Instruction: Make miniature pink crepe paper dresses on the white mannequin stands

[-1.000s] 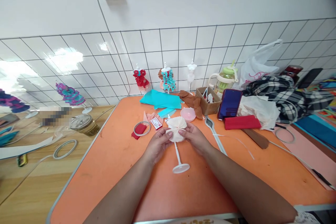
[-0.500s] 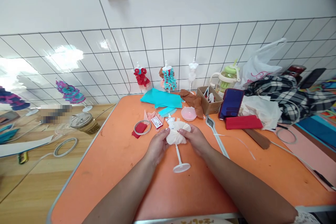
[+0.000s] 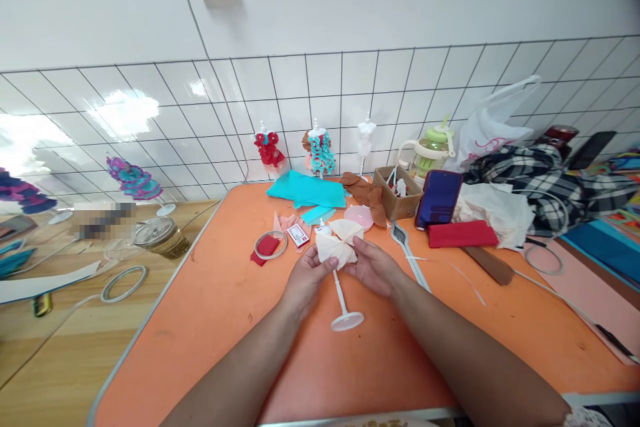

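Note:
A small white mannequin stand [image 3: 341,293] with a round base [image 3: 347,321] is tilted above the orange table, with cream crepe paper [image 3: 336,248] gathered around its body. My left hand [image 3: 309,275] is closed on the left side of the paper, its thumb pressing the lower edge. On the other side my right hand [image 3: 376,265] pinches the paper's right part between thumb and fingers. Most of the mannequin's torso is hidden by the paper. Just left of the hands lie a small white-and-red box [image 3: 299,235] and a ring-shaped tape roll [image 3: 271,245] over red paper.
Dressed mannequins in red [image 3: 269,150] and turquoise [image 3: 321,150] and a bare white mannequin [image 3: 366,140] stand at the back. A pink bowl [image 3: 359,216], scissors [image 3: 400,235], a cardboard box [image 3: 398,193], a phone [image 3: 439,200] and red folded paper [image 3: 463,233] lie beyond and right.
The cream paper has been spread from a rounded bunch into a bow-like shape with two raised flaps. Both hands have shifted slightly around it, and the left thumb has moved lower.

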### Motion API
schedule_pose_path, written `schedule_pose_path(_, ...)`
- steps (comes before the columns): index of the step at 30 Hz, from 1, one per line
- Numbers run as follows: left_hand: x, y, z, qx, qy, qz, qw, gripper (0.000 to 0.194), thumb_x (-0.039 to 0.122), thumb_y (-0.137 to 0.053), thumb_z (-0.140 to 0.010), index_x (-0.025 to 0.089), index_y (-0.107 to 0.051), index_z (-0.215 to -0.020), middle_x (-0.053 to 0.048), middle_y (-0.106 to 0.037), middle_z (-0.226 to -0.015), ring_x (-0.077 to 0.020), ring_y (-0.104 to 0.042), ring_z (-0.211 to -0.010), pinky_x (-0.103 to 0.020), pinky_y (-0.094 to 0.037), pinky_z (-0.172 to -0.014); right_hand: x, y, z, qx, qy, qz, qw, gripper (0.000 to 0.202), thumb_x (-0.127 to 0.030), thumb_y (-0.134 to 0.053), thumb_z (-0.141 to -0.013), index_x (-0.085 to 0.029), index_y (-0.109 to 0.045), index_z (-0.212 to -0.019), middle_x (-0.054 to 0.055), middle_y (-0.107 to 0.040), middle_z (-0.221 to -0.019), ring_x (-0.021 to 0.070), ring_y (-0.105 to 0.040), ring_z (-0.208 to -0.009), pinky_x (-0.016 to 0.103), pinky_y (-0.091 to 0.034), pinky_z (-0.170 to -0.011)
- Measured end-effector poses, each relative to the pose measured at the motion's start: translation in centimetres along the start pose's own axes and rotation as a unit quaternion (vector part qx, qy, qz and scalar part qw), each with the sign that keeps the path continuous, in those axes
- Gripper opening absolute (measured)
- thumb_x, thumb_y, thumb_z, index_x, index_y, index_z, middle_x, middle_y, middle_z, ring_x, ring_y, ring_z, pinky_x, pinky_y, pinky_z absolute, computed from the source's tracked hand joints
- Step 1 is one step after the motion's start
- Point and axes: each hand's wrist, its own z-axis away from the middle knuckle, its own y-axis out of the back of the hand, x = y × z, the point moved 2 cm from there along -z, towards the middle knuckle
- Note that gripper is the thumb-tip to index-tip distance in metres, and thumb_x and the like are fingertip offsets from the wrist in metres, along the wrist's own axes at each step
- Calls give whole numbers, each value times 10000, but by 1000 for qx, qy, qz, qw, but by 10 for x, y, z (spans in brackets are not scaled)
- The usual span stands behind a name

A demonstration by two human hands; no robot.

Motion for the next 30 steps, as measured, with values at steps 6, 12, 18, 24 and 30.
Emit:
schedule_pose_path(6, -2, -4, 5, 52, 46, 70, 995, 369, 253, -778, -688, 231, -598, -1010, -19, -672, -1009, -163, -634, -910, -304, -486, -817, 3, 2, -2, 73, 25, 54, 996, 410, -355, -785, -640, -174, -673, -991, 58, -709, -947, 208, -632, -865, 331, -456, -800)
schedule_pose_path(12, -8, -10, 9, -3, 124, 19, 992, 374, 172, -829, -604, 158, -655, -934, -42, -688, -886, -151, -632, -828, -273, -464, -811, 5, 6, -1, 124, 35, 115, 985, 297, -349, -796, -611, -162, -669, -805, 1, -669, -711, 136, -549, -635, 265, -406, -630)
schedule_pose_path(18, 11, -1, 4, 4, 38, -70, 997, 498, 302, -770, -690, 229, -585, -1147, -68, -665, -1045, -207, -625, -937, -323, -468, -826, 2, 11, -1, 113, 16, 166, 980, 326, -394, -765, -632, -161, -656, -833, -11, -626, -662, 114, -474, -563, 252, -340, -559)
schedule_pose_path(24, 19, 10, -2, 101, -56, -226, 967, 314, 393, -739, -700, 168, -691, -914, -52, -682, -827, -180, -616, -780, -261, -462, -699, 3, 3, 1, 106, 33, 181, 977, 300, -389, -763, -631, -161, -645, -787, -9, -620, -672, 116, -470, -586, 257, -361, -575)
schedule_pose_path(30, 6, 9, 0, 53, 94, -90, 990, 270, 372, -776, -647, 156, -653, -752, -24, -656, -733, -156, -598, -683, -307, -479, -724, 5, 5, -2, 106, 37, 173, 979, 322, -393, -780, -613, -167, -657, -807, 12, -681, -744, 166, -579, -678, 299, -446, -666)
